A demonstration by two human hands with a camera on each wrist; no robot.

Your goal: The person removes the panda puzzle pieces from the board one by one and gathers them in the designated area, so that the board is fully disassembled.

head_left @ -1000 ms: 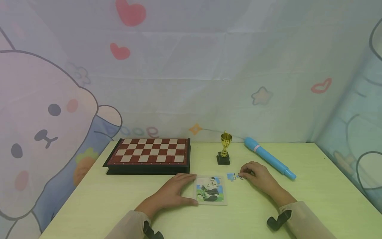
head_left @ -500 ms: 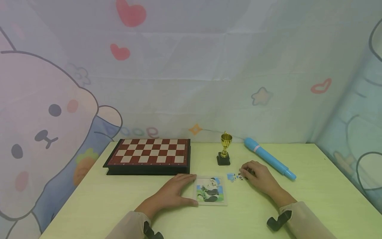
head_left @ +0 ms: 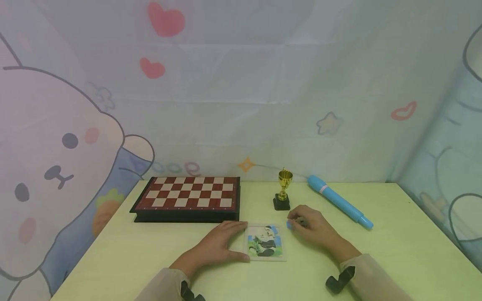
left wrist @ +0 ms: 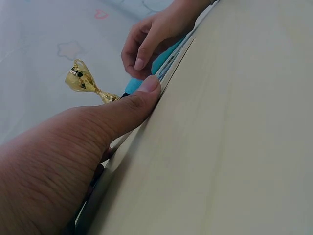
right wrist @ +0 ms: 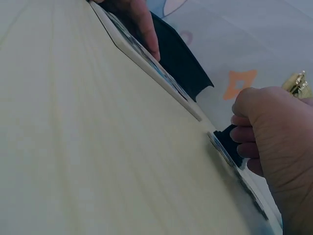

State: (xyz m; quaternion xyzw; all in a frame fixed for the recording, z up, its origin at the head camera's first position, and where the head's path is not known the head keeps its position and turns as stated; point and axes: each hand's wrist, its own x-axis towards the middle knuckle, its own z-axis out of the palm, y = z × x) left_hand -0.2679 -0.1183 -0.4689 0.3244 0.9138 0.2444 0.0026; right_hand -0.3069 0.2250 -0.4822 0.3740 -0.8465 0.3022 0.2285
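My left hand point(head_left: 216, 246) lies flat on the pale green table point(head_left: 113, 259), fingers straight, thumb against the near left edge of the puzzle point(head_left: 265, 243). My right hand point(head_left: 311, 227) curls over loose pieces point(head_left: 289, 224) just right of it. A cartoon-printed curtain point(head_left: 241, 92) hangs behind.

Passage behind the puzzle tray point(head_left: 265, 244) was blocked by chessboard point(head_left: 188, 196), trophy point(head_left: 283, 190) and blue pen point(head_left: 339, 201); open table point(head_left: 406, 251) was left rightward.
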